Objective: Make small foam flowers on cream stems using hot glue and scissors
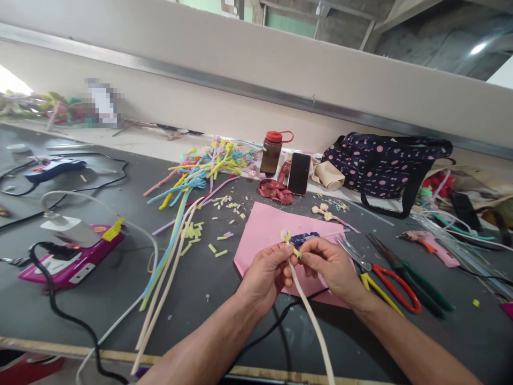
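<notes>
My left hand [266, 275] is closed around a long cream stem [310, 310], like a thick fuzzy cord, which hangs down toward the table's front edge. A small yellow and lilac tuft [285, 235] tops the stem above my fingertips. My right hand [328, 264] pinches a small pale-yellow piece [296, 252] against the stem, just under the tuft. Both hands are over a pink sheet [258, 230]. Just behind my fingers lies a blue tool [305, 238], partly hidden, with a clear stick at its end.
On the left lie loose stems [166, 278], cut yellow-green pieces [194, 231] and a purple power strip [86, 256]. Red-handled scissors [395, 283], green-handled pliers [417, 283] and a pink glue gun [433, 247] lie right. Behind stand a bottle [272, 152], phone [299, 174] and bag [380, 166].
</notes>
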Action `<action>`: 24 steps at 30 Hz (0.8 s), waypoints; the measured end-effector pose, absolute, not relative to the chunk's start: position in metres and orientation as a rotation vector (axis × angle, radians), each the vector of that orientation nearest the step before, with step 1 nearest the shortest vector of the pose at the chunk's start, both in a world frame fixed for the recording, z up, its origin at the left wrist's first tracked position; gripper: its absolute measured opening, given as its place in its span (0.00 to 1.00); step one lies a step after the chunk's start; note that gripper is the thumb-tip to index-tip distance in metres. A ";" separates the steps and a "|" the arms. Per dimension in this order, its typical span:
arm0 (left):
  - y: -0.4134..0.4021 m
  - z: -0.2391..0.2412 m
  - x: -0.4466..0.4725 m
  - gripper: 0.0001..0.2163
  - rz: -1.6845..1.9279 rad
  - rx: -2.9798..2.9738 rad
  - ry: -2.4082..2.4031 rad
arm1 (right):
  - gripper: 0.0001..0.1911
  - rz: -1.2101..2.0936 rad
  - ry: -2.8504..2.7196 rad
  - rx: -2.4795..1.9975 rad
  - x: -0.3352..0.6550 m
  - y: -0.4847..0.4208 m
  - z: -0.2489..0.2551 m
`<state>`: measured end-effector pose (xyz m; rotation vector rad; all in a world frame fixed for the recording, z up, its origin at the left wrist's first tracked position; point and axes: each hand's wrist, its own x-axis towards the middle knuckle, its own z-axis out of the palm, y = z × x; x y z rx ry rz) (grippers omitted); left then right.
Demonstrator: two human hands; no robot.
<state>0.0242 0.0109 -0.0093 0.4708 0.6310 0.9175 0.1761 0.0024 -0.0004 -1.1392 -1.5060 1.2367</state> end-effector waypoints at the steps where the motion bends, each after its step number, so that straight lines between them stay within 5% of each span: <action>1: 0.011 -0.009 0.024 0.07 0.924 0.468 0.629 | 0.08 1.242 -1.495 -1.145 0.176 0.002 0.000; 24: 0.011 -0.012 0.025 0.10 0.858 0.515 0.624 | 0.08 1.565 -1.366 -1.011 0.182 0.005 -0.002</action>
